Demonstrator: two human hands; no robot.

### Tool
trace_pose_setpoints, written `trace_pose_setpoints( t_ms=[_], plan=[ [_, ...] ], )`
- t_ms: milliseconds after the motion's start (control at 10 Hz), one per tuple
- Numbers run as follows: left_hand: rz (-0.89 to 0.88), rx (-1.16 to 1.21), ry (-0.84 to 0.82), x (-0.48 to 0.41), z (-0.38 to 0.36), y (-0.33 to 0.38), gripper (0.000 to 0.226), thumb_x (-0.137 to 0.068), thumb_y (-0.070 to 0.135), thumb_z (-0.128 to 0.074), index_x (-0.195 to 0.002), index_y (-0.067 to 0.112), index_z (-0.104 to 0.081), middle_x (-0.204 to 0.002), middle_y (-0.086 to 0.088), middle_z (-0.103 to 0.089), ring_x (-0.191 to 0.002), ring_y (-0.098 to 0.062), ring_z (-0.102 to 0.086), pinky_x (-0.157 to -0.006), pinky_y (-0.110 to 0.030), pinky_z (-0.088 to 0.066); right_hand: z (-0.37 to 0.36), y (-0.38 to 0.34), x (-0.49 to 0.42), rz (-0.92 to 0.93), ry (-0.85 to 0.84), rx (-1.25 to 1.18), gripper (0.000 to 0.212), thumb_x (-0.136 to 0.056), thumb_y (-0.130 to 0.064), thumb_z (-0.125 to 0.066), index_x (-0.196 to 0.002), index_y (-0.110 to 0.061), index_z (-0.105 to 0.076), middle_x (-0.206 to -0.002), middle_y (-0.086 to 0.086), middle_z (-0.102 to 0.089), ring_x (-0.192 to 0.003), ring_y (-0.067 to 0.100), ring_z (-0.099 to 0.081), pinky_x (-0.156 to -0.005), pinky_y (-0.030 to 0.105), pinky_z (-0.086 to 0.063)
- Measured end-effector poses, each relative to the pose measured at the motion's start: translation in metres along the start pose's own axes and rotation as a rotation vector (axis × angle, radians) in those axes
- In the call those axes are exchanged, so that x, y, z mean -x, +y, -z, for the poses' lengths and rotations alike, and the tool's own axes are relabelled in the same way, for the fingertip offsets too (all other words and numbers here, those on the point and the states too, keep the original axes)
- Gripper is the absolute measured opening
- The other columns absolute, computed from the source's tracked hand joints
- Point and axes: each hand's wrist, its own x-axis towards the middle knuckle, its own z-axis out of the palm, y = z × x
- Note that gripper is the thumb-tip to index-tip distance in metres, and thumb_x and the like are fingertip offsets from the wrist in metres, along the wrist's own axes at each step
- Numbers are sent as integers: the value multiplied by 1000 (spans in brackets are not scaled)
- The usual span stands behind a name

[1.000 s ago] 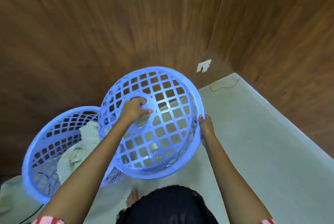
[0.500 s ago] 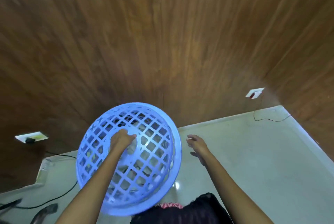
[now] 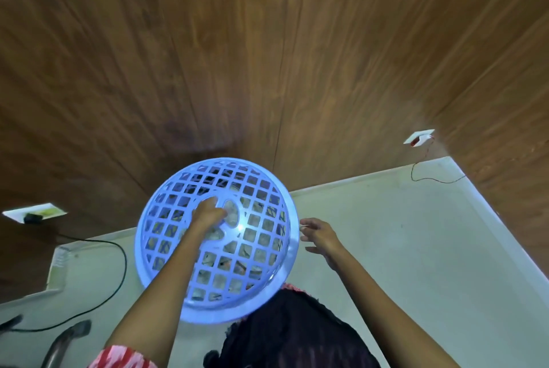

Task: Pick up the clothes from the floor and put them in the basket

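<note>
Head view: left hand [image 3: 208, 214] inside basket [image 3: 166, 251]

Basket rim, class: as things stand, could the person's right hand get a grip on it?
Probably yes. The right hand is open just beside the basket rim, with nothing between them. The left hand already holds the basket base.

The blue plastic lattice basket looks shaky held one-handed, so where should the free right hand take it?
On the smooth solid rim of the blue plastic lattice basket, coming from the right side. The left hand grips the centre of the tilted base, and the open right hand hovers just beside that rim.
</note>
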Motion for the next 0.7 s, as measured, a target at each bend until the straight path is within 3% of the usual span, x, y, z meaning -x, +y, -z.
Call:
trace_pose_setpoints(
  t_ms=[200, 300, 400, 500, 700],
  plan=[
    [21, -127, 27, -6, 0, -6, 77, -88, 27, -60, -151, 25, -16, -158, -15, -3, -138, -44, -27, -98, -52, -44, -6, 3, 2, -21, -11, -6, 27, -88, -16, -54, -114, -12, -59, -105, 5, -60, -82, 18, -59, -73, 31, -49],
    [-9, -103, 70, 9, -11, -2, 71, -90, 17, -55, -150, 24, -18, -154, -17, -6, -131, -43, -29, -82, -40, -44, -5, 6, 4, -32, -8, -34, 24, -87, -14, -54, -110, -12, -60, -98, 3, -62, -79, 17, -59, -75, 32, -49],
    [3, -53, 165, 24, -33, 2, 63, -90, 10, -52, -145, 24, -26, -149, -17, -15, -128, -42, -27, -96, -53, -42, -1, 10, 10, -33, -8, -44, 21, -88, -13, -53, -108, -14, -59, -98, 3, -63, -78, 15, -59, -73, 30, -49],
    [-56, -4, 240, 43, -59, 3, 50, -90, 8, -51, -136, 20, -36, -141, -14, -21, -119, -37, -34, -95, -53, -43, 7, 16, 18, -31, -6, -61, 16, -88, -11, -52, -101, -16, -59, -97, 3, -62, -77, 16, -58, -72, 30, -47],
    [-227, 162, 165, 82, -106, -3, 36, -91, 4, -51, -126, 12, -47, -126, -13, -46, -117, -30, -50, -81, -35, -46, 32, 34, 37, 6, -26, -78, 17, -88, -8, -49, -101, -14, -59, -94, 5, -63, -77, 18, -60, -73, 29, -48]
  ],
)
